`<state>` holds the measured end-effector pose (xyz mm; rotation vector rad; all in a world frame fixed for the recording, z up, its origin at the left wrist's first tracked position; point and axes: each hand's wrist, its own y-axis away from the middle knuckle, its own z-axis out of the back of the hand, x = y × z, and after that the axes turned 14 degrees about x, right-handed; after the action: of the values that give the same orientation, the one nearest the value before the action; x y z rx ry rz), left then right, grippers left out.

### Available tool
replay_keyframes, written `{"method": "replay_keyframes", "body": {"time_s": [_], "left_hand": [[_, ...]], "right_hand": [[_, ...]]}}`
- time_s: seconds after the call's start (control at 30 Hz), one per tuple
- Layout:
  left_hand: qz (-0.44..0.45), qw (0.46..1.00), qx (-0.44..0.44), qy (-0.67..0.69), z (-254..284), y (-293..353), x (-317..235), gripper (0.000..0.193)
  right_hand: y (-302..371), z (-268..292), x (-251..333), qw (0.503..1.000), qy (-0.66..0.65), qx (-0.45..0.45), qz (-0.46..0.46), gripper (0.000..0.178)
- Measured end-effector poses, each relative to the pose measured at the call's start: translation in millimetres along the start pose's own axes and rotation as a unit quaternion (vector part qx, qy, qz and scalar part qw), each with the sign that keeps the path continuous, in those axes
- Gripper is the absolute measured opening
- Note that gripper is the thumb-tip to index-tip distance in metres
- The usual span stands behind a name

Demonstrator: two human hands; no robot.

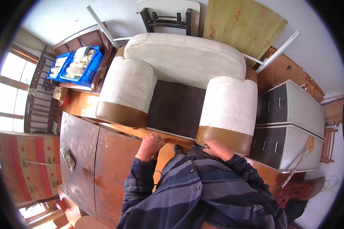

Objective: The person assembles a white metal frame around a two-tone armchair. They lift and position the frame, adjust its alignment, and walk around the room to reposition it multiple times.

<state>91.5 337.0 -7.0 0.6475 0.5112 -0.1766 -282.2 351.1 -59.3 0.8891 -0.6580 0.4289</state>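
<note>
An armchair (187, 57) in white with brown trim stands in front of me, its seat a flat dark panel (176, 108). My left hand (150, 147) is closed just short of the seat's front edge, left of my legs. A thin, light sliver shows at its fingertips, too small to name. Near the chair's right armrest (230, 105), my right hand (219, 150) has its fingers curled in by the dark cloth at my waist. Whatever those fingers hold is hidden.
At left stands a worn brown wooden table (114, 160) with a crumpled grey cloth (67, 159) on it. Blue baskets (88, 70) of rolled fabric rest on a wooden bench (103, 42). Dark-fronted drawer cabinets (294, 103) flank the chair's right. A greenish board (242, 28) leans behind.
</note>
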Motion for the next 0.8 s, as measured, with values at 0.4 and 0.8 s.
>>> {"method": "replay_keyframes", "body": {"time_s": [0.4,0.8], "left_hand": [[-0.032,0.997,0.029,-0.068,11.7,-59.3,-56.2,0.029],[-0.119,0.988,0.063,-0.072,25.0,-118.5,-35.4,0.025]], "right_hand": [[24.9,16.0,-61.6,0.996,-0.012,-0.088,0.008,0.032],[32.5,5.3,-34.5,0.990,-0.079,-0.121,0.005,0.029]]}}
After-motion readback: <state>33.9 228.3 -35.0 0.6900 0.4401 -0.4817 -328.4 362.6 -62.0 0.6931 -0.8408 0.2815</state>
